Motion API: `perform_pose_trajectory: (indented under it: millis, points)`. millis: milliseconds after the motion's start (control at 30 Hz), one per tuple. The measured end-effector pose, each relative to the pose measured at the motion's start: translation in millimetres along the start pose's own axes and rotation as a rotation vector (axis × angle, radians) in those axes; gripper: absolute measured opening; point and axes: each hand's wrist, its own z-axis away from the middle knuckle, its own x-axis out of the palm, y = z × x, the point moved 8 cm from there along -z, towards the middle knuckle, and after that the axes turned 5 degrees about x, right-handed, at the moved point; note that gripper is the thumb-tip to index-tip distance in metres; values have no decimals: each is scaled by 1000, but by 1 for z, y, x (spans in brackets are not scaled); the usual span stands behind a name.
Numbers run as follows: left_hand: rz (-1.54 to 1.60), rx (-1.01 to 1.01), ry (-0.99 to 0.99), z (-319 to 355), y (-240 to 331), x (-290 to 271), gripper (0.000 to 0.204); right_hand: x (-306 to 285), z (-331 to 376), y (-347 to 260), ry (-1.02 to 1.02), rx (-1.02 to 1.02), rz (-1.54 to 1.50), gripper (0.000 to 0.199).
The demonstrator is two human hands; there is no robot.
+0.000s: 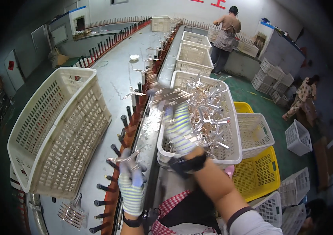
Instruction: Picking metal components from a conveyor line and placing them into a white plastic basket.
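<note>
A workshop with pale walls and a green floor (245,91) surrounds a long grey table (122,62), and a worker (226,37) in a brownish top stands well beyond the fingers. Along the table edge, just beside the left fingers, runs a row of black-tipped pegs (124,120).

The person's left hand (132,190), in a striped glove, has a thin, branched metal piece (128,159) across its fingertips; blur makes it impossible to tell whether the fingers are closed on it. The right hand (180,123), gloved alike, is gripping a bundle of shiny metal pieces (170,96), blurred, which juts out beyond its fingers.

Below and to the right of the right fingers, a white crate (224,161) holds a loose heap of silvery parts (209,113). Farther right of them sits a yellow crate (261,169). A large white basket (70,137) stands on the table to the left of both hands' fingers, and fork-like metal pieces (72,214) lie lower left of the left fingers.
</note>
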Motion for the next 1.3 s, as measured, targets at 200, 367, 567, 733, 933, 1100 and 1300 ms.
perform_pose_trajectory:
  millis: [200,367,567,733,933,1100,1300]
  points:
    - [-808,703,-171,-45,57,104,35,-208,-24,-136,271,134,1423,26]
    - [-1071,683,-538,-75,8,188,22,-198,-35,-209,130,-145,2484,35]
    - [-1096,793,-664,-62,-38,203,35,-198,-70,-172,-231,67,2930,17]
    - [-469,533,-443,-29,-14,127,47,-247,-59,-77,-290,139,3033,23]
    - [-443,267,-28,7,-47,30,68,-244,-39,-60,-534,189,2606,23]
    - [-573,340,253,-19,-39,11,68,-225,-7,-83,-576,-51,2173,37]
    - [-75,358,556,-49,-35,-51,31,-182,4,-89,-509,-230,2075,34]
